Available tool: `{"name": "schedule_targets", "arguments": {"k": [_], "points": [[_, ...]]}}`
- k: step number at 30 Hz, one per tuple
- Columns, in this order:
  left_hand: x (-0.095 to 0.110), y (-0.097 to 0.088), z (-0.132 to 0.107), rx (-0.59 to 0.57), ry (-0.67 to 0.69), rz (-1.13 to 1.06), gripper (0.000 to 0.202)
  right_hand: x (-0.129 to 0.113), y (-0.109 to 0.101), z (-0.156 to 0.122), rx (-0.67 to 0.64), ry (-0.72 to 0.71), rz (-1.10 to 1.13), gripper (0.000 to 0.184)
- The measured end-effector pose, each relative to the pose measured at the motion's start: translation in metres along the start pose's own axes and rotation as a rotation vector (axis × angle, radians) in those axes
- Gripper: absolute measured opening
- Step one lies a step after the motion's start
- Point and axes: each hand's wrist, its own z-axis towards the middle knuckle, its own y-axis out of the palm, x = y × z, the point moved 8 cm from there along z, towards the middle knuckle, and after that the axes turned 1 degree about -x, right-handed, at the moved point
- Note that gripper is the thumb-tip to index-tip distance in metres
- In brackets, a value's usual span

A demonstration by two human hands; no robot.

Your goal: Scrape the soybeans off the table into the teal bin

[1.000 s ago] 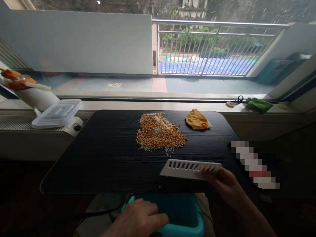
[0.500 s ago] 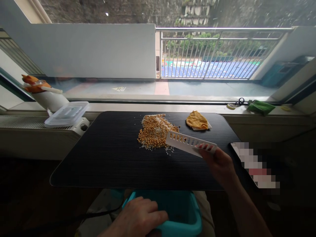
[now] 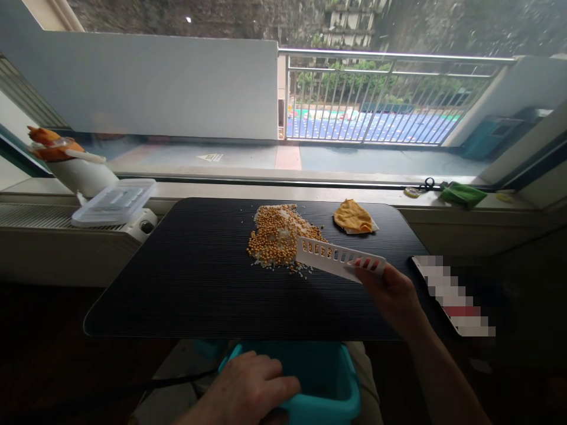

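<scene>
A heap of yellow beans mixed with white rice grains (image 3: pixel 280 236) lies on the far middle of a black ribbed table (image 3: pixel 199 283). My right hand (image 3: pixel 390 292) is closed on one end of a white slotted plastic scraper (image 3: pixel 339 258). The scraper's long edge rests against the right, near side of the heap. My left hand (image 3: pixel 248 392) grips the near rim of a teal plastic bin (image 3: pixel 325 378) held below the table's front edge.
A crumpled yellow cloth (image 3: pixel 353 216) lies on the table's far right. A clear plastic lid (image 3: pixel 114 202) sits on a white appliance at left, by a white cup (image 3: pixel 77 171). Scissors (image 3: pixel 426 185) and a green cloth (image 3: pixel 463 193) lie on the windowsill. A blurred object lies at the right edge.
My right hand carried the scraper from the table's front edge up to the right side of the heap and pushed the beans slightly leftward. My left hand stayed on the bin.
</scene>
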Motion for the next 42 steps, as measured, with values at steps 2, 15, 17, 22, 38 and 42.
{"name": "schedule_targets", "arguments": {"k": [2,15,17,22,38,42], "points": [[0.000,0.000,0.000,0.003,0.003,0.001,0.017,0.001,0.000,-0.001,-0.007,0.008,0.000,0.014],[-0.001,0.000,0.000,-0.045,-0.034,-0.040,0.015,-0.004,0.005,-0.025,-0.075,0.071,0.145,0.018],[-0.001,-0.002,-0.001,-0.041,-0.039,-0.041,0.015,-0.001,0.008,-0.031,-0.118,0.104,0.166,0.018],[-0.002,-0.004,-0.003,-0.081,-0.066,-0.042,0.022,0.003,0.015,-0.046,-0.273,0.192,0.164,0.020],[-0.006,0.005,-0.002,-0.191,-0.119,-0.054,0.031,0.002,0.021,-0.042,-0.232,0.163,0.180,0.023],[-0.005,0.001,-0.005,-0.145,-0.102,-0.024,0.032,0.003,0.022,-0.045,-0.310,0.206,0.168,0.026]]}}
